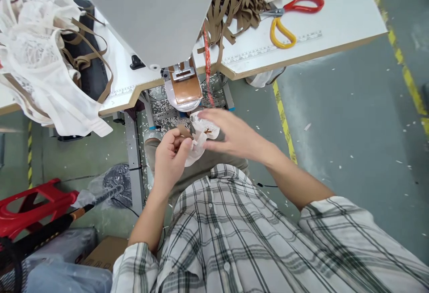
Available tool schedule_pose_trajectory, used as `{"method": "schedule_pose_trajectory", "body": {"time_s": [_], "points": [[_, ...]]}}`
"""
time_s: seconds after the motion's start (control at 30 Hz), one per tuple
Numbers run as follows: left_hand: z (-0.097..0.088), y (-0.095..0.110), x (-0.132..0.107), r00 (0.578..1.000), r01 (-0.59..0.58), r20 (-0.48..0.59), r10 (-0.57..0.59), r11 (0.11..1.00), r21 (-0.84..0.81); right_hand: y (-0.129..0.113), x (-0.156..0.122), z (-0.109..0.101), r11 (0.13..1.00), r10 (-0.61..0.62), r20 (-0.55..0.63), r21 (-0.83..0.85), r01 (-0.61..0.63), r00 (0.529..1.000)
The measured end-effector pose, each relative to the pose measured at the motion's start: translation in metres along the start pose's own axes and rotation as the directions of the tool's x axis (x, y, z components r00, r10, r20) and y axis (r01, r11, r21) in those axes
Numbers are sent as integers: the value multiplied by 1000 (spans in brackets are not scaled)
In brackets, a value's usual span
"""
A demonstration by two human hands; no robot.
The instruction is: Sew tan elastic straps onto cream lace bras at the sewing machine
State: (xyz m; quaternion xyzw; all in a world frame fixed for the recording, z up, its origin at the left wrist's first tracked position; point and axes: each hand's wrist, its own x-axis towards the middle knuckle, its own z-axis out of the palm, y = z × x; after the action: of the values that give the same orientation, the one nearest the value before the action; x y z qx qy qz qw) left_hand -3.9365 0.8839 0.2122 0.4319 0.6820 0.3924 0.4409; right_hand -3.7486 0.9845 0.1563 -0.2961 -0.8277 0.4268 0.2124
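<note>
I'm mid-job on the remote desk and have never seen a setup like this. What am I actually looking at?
There is no robot here: one camera, worn on a person's head, looks forward and down. The left hand holds white cloth and a brown strip in its grip. The right hand is open beside the cloth; blur hides whether it touches. The big pale block ahead looks like a sewing machine. On the white table, white lace garments lie to the left, brown straps and scissors to the right.
</note>
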Motion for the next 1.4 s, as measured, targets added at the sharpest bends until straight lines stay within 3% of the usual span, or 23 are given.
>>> {"method": "schedule_pose_trajectory", "body": {"time_s": [0.07, 0.13, 0.23, 0.33, 0.43, 0.5, 0.57, 0.63, 0.67, 0.8, 0.87, 1.0, 1.1, 1.23, 1.4], "points": [[2, 6, 0, 999, -31, 26, 30, 998, 50, -11, 5, 4, 984, -70, 148, 173, 44, 987], [3, 12, -1, 997, -74, 0, 75, 992, 107, -21, 8, 7, 966, -74, 199, 259, 20, 977], [5, 19, -2, 990, -132, -27, 135, 987, 91, -32, 6, 3, 947, -95, 58, 312, 72, 994], [8, 23, -3, 982, -174, 82, 169, 983, 55, -43, 0, -10, 931, -75, -141, 344, 120, 987], [12, 29, -3, 966, -216, 170, 194, 969, 119, -51, -7, -24, 923, 6, -142, 382, 50, 990], [15, 36, -3, 959, -250, 176, 222, 955, 158, -52, -10, -30, 863, 64, -74, 504, -18, 995], [19, 47, -3, 949, -286, 182, 256, 943, 168, -52, -11, -34, 736, 99, 2, 673, -74, 995], [22, 61, -3, 942, -307, 185, 280, 942, 136, -53, -10, -39, 642, 104, 8, 763, -73, 995], [24, 69, -3, 941, -308, 180, 287, 946, 100, -55, -9, -42, 635, 103, -30, 771, -42, 994], [29, 92, 1, 959, -252, 115, 260, 964, -83, -66, 6, -53, 655, 85, -254, 743, 138, 963], [28, 94, 8, 973, -206, 90, 213, 975, -84, -66, 19, -55, 646, 131, -304, 748, 151, 944], [13, 78, 25, 984, -173, -7, 176, 975, 139, -50, 56, -52, 673, 278, -315, 738, 49, 907], [1, 59, 36, 946, -261, -92, 311, 899, 353, -31, 83, -46, 706, 302, -305, 708, 3, 903], [-8, 46, 48, 873, -393, -41, 487, 749, 533, -14, 107, -41, 818, 255, -343, 575, -12, 904], [-16, 50, 59, 897, -313, -103, 429, 783, 537, -8, 124, -48, 931, 87, -398, 359, 68, 913]]}}
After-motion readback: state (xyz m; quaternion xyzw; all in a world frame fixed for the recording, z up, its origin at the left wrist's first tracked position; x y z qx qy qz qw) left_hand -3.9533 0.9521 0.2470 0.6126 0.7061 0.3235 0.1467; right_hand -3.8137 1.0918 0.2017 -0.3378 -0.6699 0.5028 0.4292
